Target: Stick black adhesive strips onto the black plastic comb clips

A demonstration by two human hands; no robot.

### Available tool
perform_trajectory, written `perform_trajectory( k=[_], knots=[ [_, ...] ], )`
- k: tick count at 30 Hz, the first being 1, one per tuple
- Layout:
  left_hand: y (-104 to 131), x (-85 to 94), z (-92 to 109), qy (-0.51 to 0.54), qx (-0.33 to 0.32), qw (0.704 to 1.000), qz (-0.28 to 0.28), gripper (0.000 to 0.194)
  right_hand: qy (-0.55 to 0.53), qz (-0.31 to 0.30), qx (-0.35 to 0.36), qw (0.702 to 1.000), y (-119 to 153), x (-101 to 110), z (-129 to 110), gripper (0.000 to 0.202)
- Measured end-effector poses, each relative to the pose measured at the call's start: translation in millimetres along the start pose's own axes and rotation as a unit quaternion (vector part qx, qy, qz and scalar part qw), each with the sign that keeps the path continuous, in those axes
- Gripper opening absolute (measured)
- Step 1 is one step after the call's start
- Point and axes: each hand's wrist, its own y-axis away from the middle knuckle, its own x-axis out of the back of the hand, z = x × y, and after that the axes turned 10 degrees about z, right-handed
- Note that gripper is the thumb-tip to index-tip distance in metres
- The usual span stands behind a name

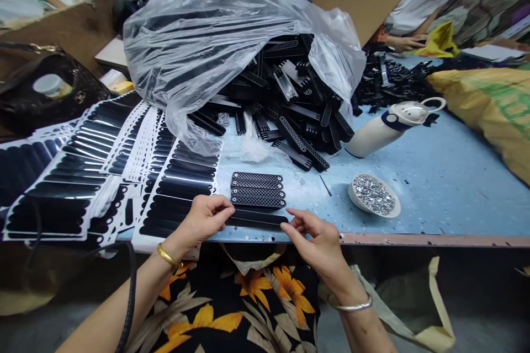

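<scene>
A long black strip (260, 217) with rounded ends is held level between my two hands at the table's front edge. My left hand (208, 214) pinches its left end between thumb and fingers. At the strip's right end, the thumb and fingertips of my right hand (313, 234) are closed on it. Just beyond the strip lies a neat row of black textured bars (257, 190) with small metal dots at their ends. Left of my left hand are white sheets (180, 187) carrying black strips like the held one.
A big clear plastic bag (199, 38) spills black parts (290, 94) across the blue table (447, 187). To the right stand a bowl of small metal pieces (375, 194) and a tilted white bottle (379, 129). A brown handbag (41, 85) sits left; another person's hands (408, 42) show behind.
</scene>
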Motion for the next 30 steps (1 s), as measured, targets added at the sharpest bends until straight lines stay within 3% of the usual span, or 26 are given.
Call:
perform_trajectory(
  k=[9,15,22,25,30],
  knots=[
    [1,0.9,1,-0.009,-0.011,1.000,0.001,0.021,-0.007,-0.012,0.074,0.997,9,1,2,0.021],
    [2,-0.2,-3,-0.004,-0.017,1.000,0.009,0.021,-0.074,0.002,0.041,0.996,12,-3,4,0.015],
    [1,0.8,-1,0.002,-0.015,1.000,-0.001,0.019,-0.047,0.002,-0.022,0.999,11,-3,5,0.014],
    [0,0.6,0,0.003,-0.014,1.000,-0.002,0.019,-0.052,-0.015,-0.014,0.998,9,-5,6,0.024],
    [0,-0.2,-2,0.006,-0.002,1.000,0.006,0.020,-0.070,-0.012,0.000,0.997,6,-11,5,0.015]
  ],
)
